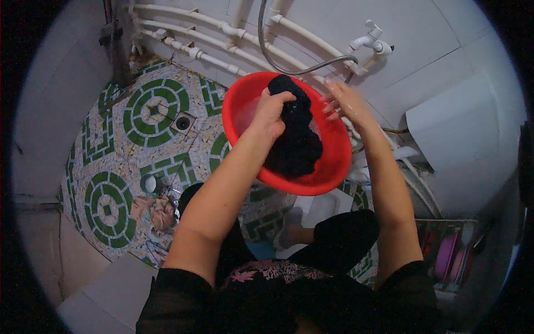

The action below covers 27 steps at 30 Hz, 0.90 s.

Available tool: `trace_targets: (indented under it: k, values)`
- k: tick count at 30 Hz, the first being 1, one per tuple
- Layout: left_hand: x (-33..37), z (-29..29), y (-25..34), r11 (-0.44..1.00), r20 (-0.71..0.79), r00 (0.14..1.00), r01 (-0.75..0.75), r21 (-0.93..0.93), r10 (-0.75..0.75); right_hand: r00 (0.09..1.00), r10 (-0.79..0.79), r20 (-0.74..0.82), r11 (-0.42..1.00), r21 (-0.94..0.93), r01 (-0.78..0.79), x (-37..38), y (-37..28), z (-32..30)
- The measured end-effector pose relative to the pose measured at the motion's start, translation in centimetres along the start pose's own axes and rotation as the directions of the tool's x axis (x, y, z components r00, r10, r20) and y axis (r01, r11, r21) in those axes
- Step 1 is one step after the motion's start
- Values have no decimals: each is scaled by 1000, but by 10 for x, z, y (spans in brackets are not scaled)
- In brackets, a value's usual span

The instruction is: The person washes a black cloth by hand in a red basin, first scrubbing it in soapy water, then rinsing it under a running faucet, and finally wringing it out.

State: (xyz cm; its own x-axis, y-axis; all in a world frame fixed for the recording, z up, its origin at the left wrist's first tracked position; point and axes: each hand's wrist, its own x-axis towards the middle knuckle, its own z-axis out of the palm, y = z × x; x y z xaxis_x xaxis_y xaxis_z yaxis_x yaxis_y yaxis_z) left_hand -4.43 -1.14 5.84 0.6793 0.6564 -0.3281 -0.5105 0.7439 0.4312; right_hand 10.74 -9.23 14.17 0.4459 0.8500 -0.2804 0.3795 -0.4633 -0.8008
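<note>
In front of me is a round red basin (337, 161) with some sudsy water at its left side. A wet, dark garment (300, 131) lies bunched inside it, its top end lifted toward the far rim. My left hand (271, 113) grips the upper part of this cloth, thumb over it. My right hand (346, 102) is raised over the basin's right rim, fingers spread and wet, apart from the cloth. What kind of garment it is cannot be made out.
White pipes (217, 36) and a tap (370, 42) run along the wall behind the basin, with a grey hose (272, 61). A white bin-like container (456, 122) stands at right. A floor drain (183, 123) and crumpled cloths (158, 214) are at left.
</note>
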Motion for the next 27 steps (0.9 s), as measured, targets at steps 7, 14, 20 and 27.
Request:
trace_targets:
  k: [7, 14, 20, 27]
  values:
    - [4, -7, -5, 988, 196, 980, 70, -136, -42, 943, -252, 216, 852, 512, 111, -24, 34, 58]
    - [-7, 4, 12, 989, 209, 970, -138, 60, 123, 975, -146, 169, 914, 399, 68, -37, 44, 44]
    - [-3, 3, 14, 594, 385, 830, -557, 580, 403, 998, -58, 38, 696, 717, 13, -40, 10, -14]
    - [-9, 11, -18, 268, 509, 667, -713, 648, 544, 912, -410, -35, 578, 763, 289, -30, -20, 19]
